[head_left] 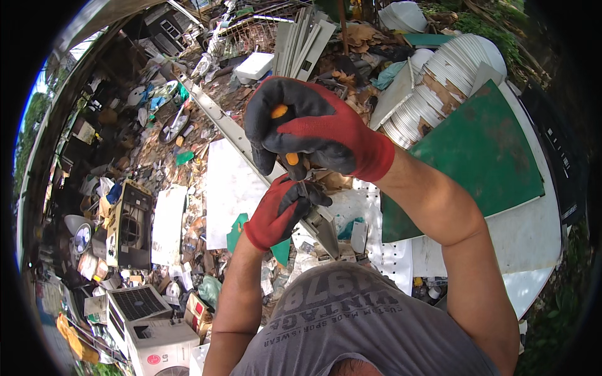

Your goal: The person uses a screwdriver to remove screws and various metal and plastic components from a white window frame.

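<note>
Our red-and-grey-gloved right hand point(316, 128) curls tight around an orange-handled tool point(279, 111), just beside our matching-gloved left hand point(280, 210). That one's fingers bend by a long, pale metal beam point(216, 113); what they grip we cannot tell. A flat green sheet point(480, 153) lies right of both.

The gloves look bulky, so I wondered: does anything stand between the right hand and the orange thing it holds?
Only the red-and-black glove, as far as the picture shows; the right hand is closed around the orange thing.
</note>
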A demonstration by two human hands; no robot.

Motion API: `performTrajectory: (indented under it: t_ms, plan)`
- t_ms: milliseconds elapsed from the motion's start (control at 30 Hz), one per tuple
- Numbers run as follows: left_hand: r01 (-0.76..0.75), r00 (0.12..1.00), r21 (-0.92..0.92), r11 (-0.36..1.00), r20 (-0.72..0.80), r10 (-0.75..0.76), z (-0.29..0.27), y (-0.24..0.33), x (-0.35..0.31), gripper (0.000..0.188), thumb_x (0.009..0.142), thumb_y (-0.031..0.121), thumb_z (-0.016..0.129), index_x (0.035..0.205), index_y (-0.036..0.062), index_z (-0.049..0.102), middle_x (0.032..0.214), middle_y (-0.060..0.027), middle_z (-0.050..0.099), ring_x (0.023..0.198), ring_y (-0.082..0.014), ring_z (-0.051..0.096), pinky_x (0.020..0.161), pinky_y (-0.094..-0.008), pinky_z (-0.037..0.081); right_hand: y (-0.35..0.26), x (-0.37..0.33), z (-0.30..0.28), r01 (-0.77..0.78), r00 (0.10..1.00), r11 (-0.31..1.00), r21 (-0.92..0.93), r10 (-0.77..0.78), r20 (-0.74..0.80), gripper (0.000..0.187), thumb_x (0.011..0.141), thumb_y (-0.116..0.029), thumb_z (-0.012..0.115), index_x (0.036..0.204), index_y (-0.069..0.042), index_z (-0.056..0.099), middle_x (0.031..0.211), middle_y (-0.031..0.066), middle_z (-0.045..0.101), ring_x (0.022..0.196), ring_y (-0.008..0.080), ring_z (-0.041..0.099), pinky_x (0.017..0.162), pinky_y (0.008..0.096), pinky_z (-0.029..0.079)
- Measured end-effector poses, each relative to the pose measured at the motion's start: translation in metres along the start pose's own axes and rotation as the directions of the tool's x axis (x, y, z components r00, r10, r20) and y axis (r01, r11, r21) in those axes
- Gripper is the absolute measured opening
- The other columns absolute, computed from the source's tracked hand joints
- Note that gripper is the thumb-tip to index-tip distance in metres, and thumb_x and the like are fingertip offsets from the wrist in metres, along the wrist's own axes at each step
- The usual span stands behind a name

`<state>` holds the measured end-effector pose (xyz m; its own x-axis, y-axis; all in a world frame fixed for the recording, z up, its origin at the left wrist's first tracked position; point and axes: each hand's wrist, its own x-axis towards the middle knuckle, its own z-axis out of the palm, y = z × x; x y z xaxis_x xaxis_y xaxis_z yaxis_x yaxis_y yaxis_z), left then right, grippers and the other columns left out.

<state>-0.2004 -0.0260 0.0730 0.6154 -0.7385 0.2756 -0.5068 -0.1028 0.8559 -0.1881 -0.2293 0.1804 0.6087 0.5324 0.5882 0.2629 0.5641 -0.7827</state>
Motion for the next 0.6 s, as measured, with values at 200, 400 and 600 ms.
performTrajectory:
  t_ms: [200, 400, 600]
  plan:
    - [0.002, 0.987, 0.055, 0.998, -0.158, 0.007, 0.008, -0.013, -0.018, 0.041, 0.094, 0.024, 0.053, 0.126, 0.0009, 0.064, 0.111, -0.0154, 0.070, 0.113, -0.0379, 0.058, 0.109, -0.0473, 0.039, 0.007, 0.008, 0.015, -0.042, 0.996, 0.988, -0.146, 0.029, -0.090, 0.024, 0.097, -0.019, 0.067, 0.114, -0.003, 0.065, 0.097, 0.0062, 0.069, 0.085, 0.0129, 0.064, 0.075, 0.0315, 0.054]
    - [0.136, 0.979, -0.078, 0.988, -0.140, -0.146, 0.008, -0.019, -0.018, 0.037, 0.095, 0.022, 0.054, 0.121, -0.0022, 0.063, 0.109, -0.0174, 0.067, 0.112, -0.0381, 0.058, 0.114, -0.0466, 0.034, -0.007, 0.009, 0.011, -0.062, 0.996, 0.806, -0.588, 0.009, -0.093, 0.021, 0.100, -0.011, 0.065, 0.119, -0.002, 0.063, 0.101, 0.0036, 0.067, 0.093, 0.0092, 0.063, 0.084, 0.0292, 0.056]
    - [0.239, 0.951, -0.036, 0.970, -0.193, -0.241, 0.002, -0.023, -0.029, 0.043, 0.096, 0.017, 0.057, 0.134, -0.0037, 0.059, 0.135, -0.0229, 0.059, 0.128, -0.0403, 0.055, 0.117, -0.0480, 0.036, -0.016, -0.003, 0.024, -0.017, 0.988, 0.640, -0.768, -0.106, -0.110, 0.028, 0.097, -0.013, 0.071, 0.120, 0.000, 0.062, 0.091, 0.0104, 0.076, 0.081, 0.0159, 0.071, 0.076, 0.0327, 0.057]
